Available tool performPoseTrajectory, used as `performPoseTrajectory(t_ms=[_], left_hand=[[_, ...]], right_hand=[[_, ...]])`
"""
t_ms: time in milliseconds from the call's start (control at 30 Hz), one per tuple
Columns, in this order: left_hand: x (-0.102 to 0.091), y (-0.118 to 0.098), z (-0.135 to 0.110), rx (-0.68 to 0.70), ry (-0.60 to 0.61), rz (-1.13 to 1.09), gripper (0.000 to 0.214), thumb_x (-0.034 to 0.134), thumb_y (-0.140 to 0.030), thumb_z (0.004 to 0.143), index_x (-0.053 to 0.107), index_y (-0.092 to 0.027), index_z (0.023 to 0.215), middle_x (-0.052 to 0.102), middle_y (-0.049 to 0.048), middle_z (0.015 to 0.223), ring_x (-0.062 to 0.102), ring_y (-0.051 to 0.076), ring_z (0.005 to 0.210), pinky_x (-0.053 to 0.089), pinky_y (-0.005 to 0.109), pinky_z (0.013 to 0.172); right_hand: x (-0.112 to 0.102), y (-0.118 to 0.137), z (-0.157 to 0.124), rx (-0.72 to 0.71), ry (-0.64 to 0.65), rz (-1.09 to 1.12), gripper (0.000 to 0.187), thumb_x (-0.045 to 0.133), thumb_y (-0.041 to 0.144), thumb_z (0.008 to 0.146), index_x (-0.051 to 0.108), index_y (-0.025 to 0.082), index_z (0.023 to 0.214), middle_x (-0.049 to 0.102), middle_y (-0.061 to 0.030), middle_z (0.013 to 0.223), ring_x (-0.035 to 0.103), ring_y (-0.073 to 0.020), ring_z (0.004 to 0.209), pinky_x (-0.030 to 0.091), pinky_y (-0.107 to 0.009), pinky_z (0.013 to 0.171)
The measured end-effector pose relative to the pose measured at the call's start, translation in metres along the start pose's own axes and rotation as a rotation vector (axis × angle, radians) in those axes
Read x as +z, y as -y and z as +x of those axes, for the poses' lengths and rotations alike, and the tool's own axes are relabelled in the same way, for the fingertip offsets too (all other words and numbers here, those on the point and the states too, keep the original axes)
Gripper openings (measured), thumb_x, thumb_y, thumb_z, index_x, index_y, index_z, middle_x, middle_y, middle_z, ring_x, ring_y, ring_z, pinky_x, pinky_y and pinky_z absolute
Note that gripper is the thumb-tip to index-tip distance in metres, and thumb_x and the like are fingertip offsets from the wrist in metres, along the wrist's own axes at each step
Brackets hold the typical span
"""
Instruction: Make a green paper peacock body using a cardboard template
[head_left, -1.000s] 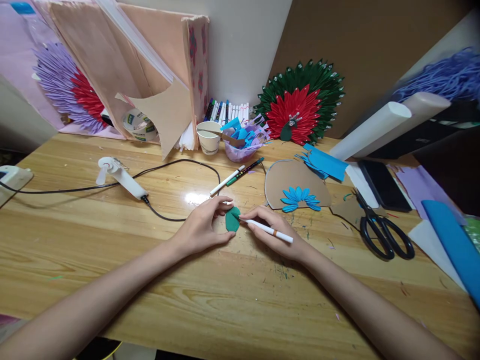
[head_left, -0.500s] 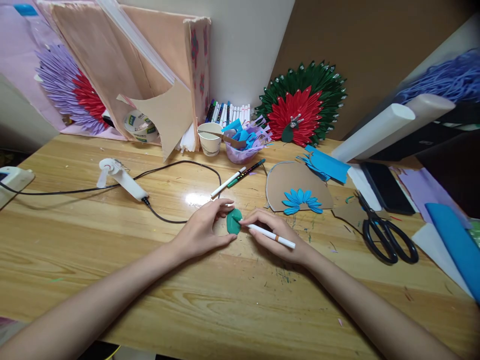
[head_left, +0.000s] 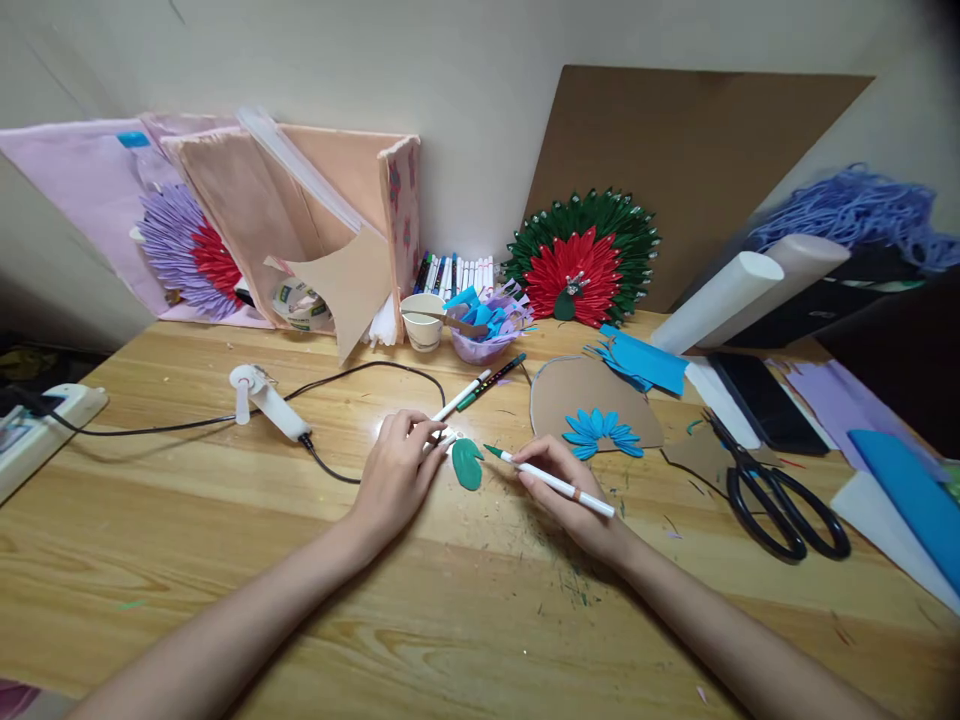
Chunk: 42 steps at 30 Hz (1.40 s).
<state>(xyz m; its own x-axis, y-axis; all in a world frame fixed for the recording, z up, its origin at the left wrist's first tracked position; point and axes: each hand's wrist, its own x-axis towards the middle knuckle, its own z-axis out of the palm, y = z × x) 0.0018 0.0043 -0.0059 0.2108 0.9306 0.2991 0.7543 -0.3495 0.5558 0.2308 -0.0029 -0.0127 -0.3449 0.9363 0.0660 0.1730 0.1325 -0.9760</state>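
The small green cutout [head_left: 466, 468] lies on the bench [head_left: 420, 610], midway between the two hands. Small and seemingly unpinned, it could skid if the pen caught its edge, and an overshoot could ink the wood; any damp colour might smear under a brushing finger. It is a rounded, uneven oval, with a beak-like notch at its one o'clock and a faint sheen. At two o'clock from it, just clear, is the nib of the green-tipped marker [head_left: 559, 482], grasped penwise by the right hand [head_left: 566, 488] at three. The left hand [head_left: 401, 460], at nine, has bent fingers beside something white; whether it grips that, I cannot tell. Two pens [head_left: 491, 382] lie towards twelve; scissors [head_left: 776, 500] at three, well apart.
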Motion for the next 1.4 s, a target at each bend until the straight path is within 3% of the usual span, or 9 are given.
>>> performPoseTrajectory(t_ms=[100, 200, 467, 800, 1067, 1267, 1400], left_hand=[[0.001, 0.001, 0.002, 0.004, 0.015, 0.096, 0.013, 0.053, -0.029, 0.086, 0.062, -0.021, 0.094, 0.055, 0.0068, 0.092, 0.050, 0.023, 0.090, 0.043, 0.037, 0.075], [0.001, -0.001, 0.002, -0.002, 0.021, 0.055, 0.014, 0.050, -0.028, 0.089, 0.062, -0.020, 0.090, 0.056, 0.0061, 0.090, 0.049, 0.022, 0.088, 0.042, 0.035, 0.075], [-0.002, -0.008, 0.000, -0.016, 0.035, -0.196, 0.012, 0.048, -0.026, 0.090, 0.059, -0.021, 0.091, 0.061, 0.0032, 0.091, 0.053, 0.019, 0.089, 0.043, 0.033, 0.079], [-0.001, -0.007, -0.003, -0.049, 0.039, -0.235, 0.013, 0.047, -0.027, 0.091, 0.058, -0.020, 0.092, 0.062, 0.0022, 0.090, 0.054, 0.017, 0.083, 0.042, 0.030, 0.076], [-0.005, -0.016, -0.005, 0.237, 0.131, -0.243, 0.015, 0.046, -0.020, 0.092, 0.060, -0.019, 0.097, 0.060, 0.0043, 0.089, 0.051, 0.016, 0.087, 0.041, 0.028, 0.077], [-0.015, -0.018, -0.005, 0.439, 0.143, -0.158, 0.020, 0.040, -0.012, 0.092, 0.059, -0.015, 0.093, 0.058, 0.0056, 0.083, 0.048, 0.016, 0.079, 0.040, 0.026, 0.070], [-0.026, -0.018, 0.020, 0.466, 0.158, -0.089, 0.015, 0.047, -0.019, 0.091, 0.062, -0.017, 0.090, 0.061, 0.0048, 0.081, 0.051, 0.016, 0.079, 0.042, 0.026, 0.068]], right_hand=[[-0.002, 0.002, 0.001, -0.045, 0.056, -0.039, 0.021, 0.048, 0.032, 0.090, 0.059, 0.022, 0.106, 0.061, -0.0056, 0.100, 0.057, -0.0193, 0.090, 0.045, -0.030, 0.077], [-0.003, 0.003, 0.003, -0.031, 0.083, -0.027, 0.027, 0.045, 0.033, 0.091, 0.059, 0.023, 0.113, 0.062, -0.0060, 0.110, 0.056, -0.0207, 0.099, 0.044, -0.033, 0.085], [-0.003, 0.004, 0.005, 0.019, 0.118, 0.107, 0.029, 0.048, 0.036, 0.090, 0.061, 0.023, 0.113, 0.064, -0.0062, 0.111, 0.059, -0.0192, 0.093, 0.047, -0.031, 0.080], [-0.005, 0.002, 0.003, 0.001, 0.083, 0.121, 0.030, 0.049, 0.037, 0.089, 0.065, 0.021, 0.108, 0.065, -0.0067, 0.104, 0.059, -0.0195, 0.090, 0.046, -0.031, 0.079], [-0.008, 0.005, 0.001, -0.046, 0.207, 0.148, 0.028, 0.047, 0.035, 0.090, 0.063, 0.020, 0.109, 0.065, -0.0076, 0.102, 0.059, -0.0197, 0.090, 0.045, -0.029, 0.074], [-0.008, 0.023, -0.003, -0.384, 0.317, -0.029, 0.026, 0.039, 0.025, 0.093, 0.064, 0.018, 0.089, 0.058, -0.0062, 0.091, 0.056, -0.0170, 0.088, 0.042, -0.031, 0.080], [-0.008, 0.030, 0.004, -0.454, 0.284, -0.247, 0.025, 0.038, 0.017, 0.092, 0.061, 0.021, 0.099, 0.056, -0.0062, 0.096, 0.055, -0.0165, 0.088, 0.043, -0.029, 0.077]])
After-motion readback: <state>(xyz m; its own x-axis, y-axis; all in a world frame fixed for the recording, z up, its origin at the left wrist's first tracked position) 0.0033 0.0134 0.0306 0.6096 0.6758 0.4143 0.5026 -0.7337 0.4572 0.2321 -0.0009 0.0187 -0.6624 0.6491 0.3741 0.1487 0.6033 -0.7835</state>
